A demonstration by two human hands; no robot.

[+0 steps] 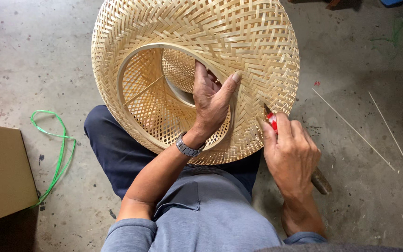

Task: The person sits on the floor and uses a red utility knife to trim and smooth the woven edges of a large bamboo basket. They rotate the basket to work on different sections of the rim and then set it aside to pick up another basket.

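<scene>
Resting on stained concrete floor: woven basket.

I'm sitting in a craft workshop: bare stained concrete floor, loose bamboo slivers on my right, a cardboard box at left.
</scene>
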